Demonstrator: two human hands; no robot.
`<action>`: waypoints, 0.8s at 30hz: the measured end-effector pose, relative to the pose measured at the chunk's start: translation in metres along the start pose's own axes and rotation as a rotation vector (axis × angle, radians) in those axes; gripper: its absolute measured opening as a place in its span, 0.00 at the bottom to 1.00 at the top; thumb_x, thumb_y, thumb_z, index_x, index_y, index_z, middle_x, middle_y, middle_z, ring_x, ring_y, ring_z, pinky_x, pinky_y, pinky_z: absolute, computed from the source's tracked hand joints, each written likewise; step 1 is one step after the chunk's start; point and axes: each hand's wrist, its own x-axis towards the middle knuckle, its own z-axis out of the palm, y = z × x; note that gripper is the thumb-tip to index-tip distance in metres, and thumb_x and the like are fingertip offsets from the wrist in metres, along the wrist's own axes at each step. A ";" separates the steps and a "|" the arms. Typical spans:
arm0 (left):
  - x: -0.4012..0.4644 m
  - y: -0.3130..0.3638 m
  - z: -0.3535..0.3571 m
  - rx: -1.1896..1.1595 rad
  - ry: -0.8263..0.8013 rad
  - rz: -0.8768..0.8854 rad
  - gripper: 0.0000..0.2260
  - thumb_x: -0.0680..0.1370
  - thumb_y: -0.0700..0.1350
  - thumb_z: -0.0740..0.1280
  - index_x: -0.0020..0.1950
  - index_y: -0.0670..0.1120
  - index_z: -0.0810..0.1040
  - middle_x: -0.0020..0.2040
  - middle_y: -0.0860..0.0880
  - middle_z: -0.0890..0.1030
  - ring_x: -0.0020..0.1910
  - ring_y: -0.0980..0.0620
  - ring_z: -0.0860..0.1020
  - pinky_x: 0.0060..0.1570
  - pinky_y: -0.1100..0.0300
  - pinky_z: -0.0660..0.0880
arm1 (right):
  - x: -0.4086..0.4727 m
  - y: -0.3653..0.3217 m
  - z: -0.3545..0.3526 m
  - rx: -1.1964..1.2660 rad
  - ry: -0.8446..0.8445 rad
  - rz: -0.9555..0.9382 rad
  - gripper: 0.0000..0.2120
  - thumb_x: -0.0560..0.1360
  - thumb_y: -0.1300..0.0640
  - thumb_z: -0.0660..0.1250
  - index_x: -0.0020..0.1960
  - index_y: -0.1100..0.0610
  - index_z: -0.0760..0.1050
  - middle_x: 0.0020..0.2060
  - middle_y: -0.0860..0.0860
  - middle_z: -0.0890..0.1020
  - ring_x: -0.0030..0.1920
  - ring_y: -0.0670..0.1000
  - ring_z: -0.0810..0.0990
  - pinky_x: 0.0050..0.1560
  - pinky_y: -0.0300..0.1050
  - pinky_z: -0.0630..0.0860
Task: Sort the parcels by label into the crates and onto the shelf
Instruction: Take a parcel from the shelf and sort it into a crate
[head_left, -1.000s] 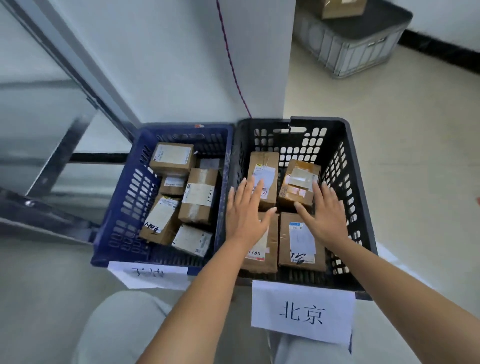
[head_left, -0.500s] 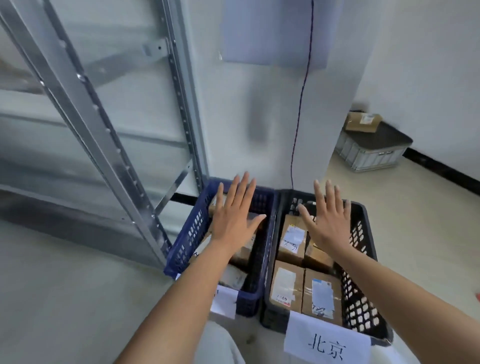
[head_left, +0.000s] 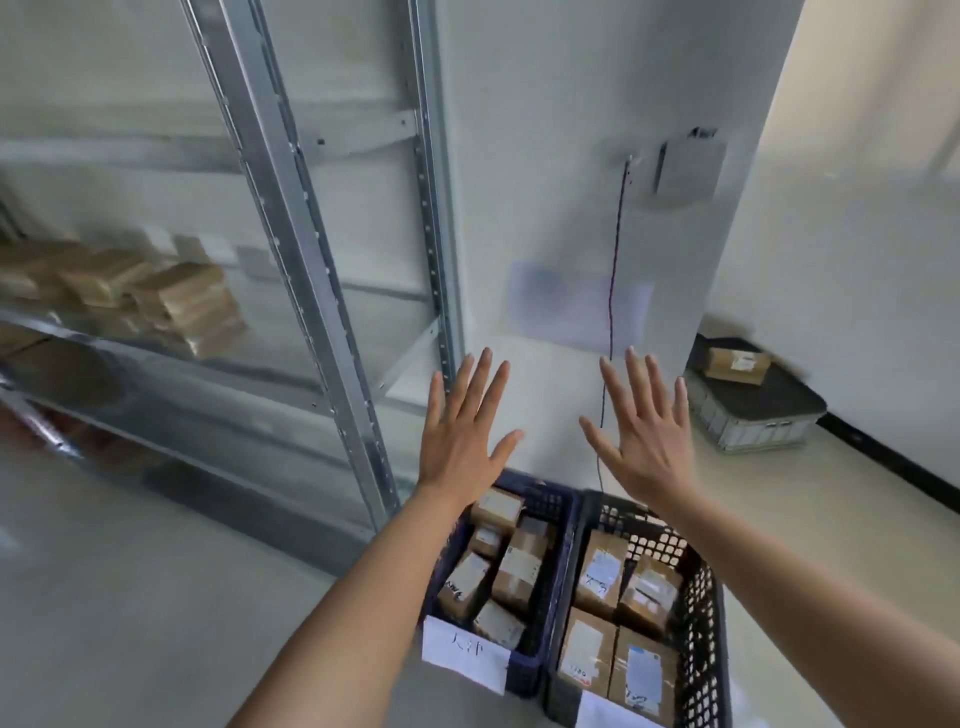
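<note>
My left hand (head_left: 465, 431) and my right hand (head_left: 641, 434) are raised in front of me with fingers spread, holding nothing. Below them on the floor stand a blue crate (head_left: 553, 519) and a black crate (head_left: 709, 613), side by side, each holding several brown cardboard parcels with white labels. A white paper tag hangs on the front of each crate. At the left a metal shelf (head_left: 306, 260) carries stacked brown parcels (head_left: 187, 306), blurred.
A white pillar (head_left: 571, 156) with a thin red cord rises behind the crates. A grey lidded crate (head_left: 753, 415) with one parcel (head_left: 735, 364) on top stands at the back right by the wall. Pale floor lies around.
Both hands have lifted out of the black crate and now hover spread above the crates. The view has tilted up, bringing the shelf and its parcels into sight.
</note>
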 end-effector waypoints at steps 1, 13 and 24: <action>0.002 -0.001 -0.028 -0.009 0.015 -0.053 0.35 0.81 0.64 0.51 0.81 0.50 0.40 0.81 0.49 0.39 0.79 0.49 0.40 0.76 0.43 0.39 | 0.004 -0.008 -0.025 0.021 0.017 -0.012 0.36 0.78 0.31 0.41 0.80 0.45 0.36 0.80 0.50 0.38 0.79 0.53 0.36 0.77 0.60 0.39; -0.035 -0.069 -0.295 0.038 0.109 -0.424 0.36 0.80 0.67 0.46 0.80 0.51 0.38 0.80 0.49 0.37 0.79 0.49 0.37 0.76 0.41 0.38 | 0.010 -0.130 -0.252 0.134 0.086 -0.234 0.35 0.78 0.30 0.39 0.80 0.45 0.36 0.80 0.50 0.39 0.78 0.52 0.34 0.78 0.58 0.39; -0.079 -0.198 -0.359 0.105 0.159 -0.431 0.35 0.79 0.67 0.44 0.81 0.50 0.40 0.81 0.47 0.40 0.79 0.48 0.40 0.76 0.40 0.39 | 0.021 -0.262 -0.294 0.205 0.131 -0.350 0.36 0.78 0.31 0.41 0.80 0.45 0.38 0.80 0.50 0.40 0.79 0.52 0.36 0.79 0.55 0.41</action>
